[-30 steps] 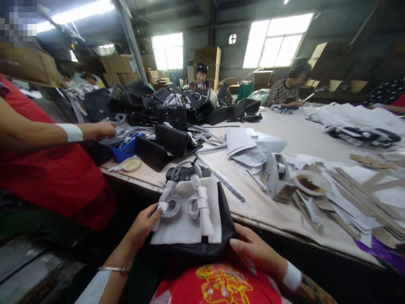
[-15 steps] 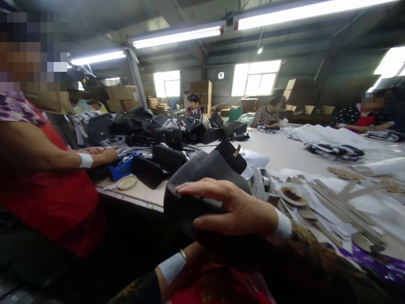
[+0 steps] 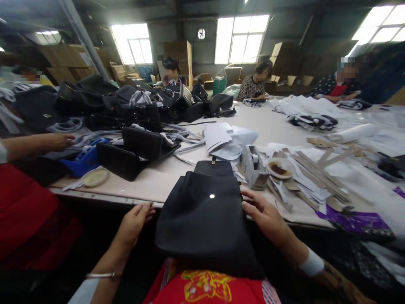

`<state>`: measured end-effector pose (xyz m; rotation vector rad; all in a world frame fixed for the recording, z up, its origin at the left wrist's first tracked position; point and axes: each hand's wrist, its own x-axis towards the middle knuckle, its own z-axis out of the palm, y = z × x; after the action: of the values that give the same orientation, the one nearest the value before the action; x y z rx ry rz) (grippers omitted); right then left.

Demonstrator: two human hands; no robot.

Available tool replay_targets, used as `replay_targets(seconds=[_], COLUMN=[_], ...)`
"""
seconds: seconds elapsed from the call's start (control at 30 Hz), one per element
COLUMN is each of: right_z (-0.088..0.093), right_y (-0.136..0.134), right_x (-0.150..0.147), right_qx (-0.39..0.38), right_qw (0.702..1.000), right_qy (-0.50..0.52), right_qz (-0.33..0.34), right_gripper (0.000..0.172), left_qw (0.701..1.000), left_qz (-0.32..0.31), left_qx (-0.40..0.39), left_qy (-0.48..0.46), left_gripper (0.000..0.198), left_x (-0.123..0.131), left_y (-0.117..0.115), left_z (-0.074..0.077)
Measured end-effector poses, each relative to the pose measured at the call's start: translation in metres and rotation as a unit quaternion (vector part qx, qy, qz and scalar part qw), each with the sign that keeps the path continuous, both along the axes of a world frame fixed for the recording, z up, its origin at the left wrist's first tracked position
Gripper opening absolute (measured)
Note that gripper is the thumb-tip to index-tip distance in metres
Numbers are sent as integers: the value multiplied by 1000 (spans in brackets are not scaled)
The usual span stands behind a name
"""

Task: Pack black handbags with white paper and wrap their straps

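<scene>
A black leather-like bag (image 3: 202, 223) lies in front of me, between my red apron and the table edge. It carries a small round silvery stud (image 3: 211, 196), and its far end, with a gold clasp (image 3: 214, 160), rests on the table. My right hand (image 3: 265, 215) is beside the bag's right edge, fingers apart, the tips at or just off the side. To the left of the bag, and apart from it, my left hand (image 3: 134, 223) has its fingers pinched together near the table's front edge. Whatever may be between those fingertips is too small to make out.
A grey tape dispenser (image 3: 255, 169) and a dish of brown liquid (image 3: 280, 167) stand right of the bag, by strips of card. Black bags (image 3: 139, 147) pile up at the left, near a blue basket (image 3: 82, 160). A co-worker's hand (image 3: 57, 142) is there.
The bag has been lowered and laid flatter, its stud now showing. My right hand has moved from across the bag to its right side; my left hand has come out from underneath. My view has tilted down.
</scene>
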<state>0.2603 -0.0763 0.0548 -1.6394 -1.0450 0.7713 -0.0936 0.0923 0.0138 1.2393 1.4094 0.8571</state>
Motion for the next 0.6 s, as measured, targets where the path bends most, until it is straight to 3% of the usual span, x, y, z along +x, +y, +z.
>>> replay_targets(seconds=[0.03,0.1,0.17,0.23,0.33,0.43,0.53,0.6], right_z=[-5,-9,-10,-9,-11,-12,-6,0], right_y=[1,3,4,2,1,4,11,16], right_x=[-2,-10,-13,-8,4,8,-2,-12], right_qx=[-17,-32,-35,-40,-66,-56,-34,-23], right_qw=[999,999,999,999,997,991,983,987], right_qy=[28,30,-9,-27,-24,-102,-145,-116], right_qz=[0,2,-6,-14,-39,-72,-104,-107], right_gripper=[60,69,67,67,74,68,64,65], left_qw=[1000,992,970,935,894,859,834,837], left_qz=[-21,-123,-212,-264,-263,-221,-218,-217], left_qx=[2,15,82,148,230,293,267,217], left_qy=[-21,-11,86,186,280,356,430,453], left_gripper=[66,70,71,70,59,50,45,39], left_x=[7,28,49,62,75,93,114,123], left_y=[5,6,0,-5,-5,2,7,9], left_z=[8,24,36,39,37,38,42,43])
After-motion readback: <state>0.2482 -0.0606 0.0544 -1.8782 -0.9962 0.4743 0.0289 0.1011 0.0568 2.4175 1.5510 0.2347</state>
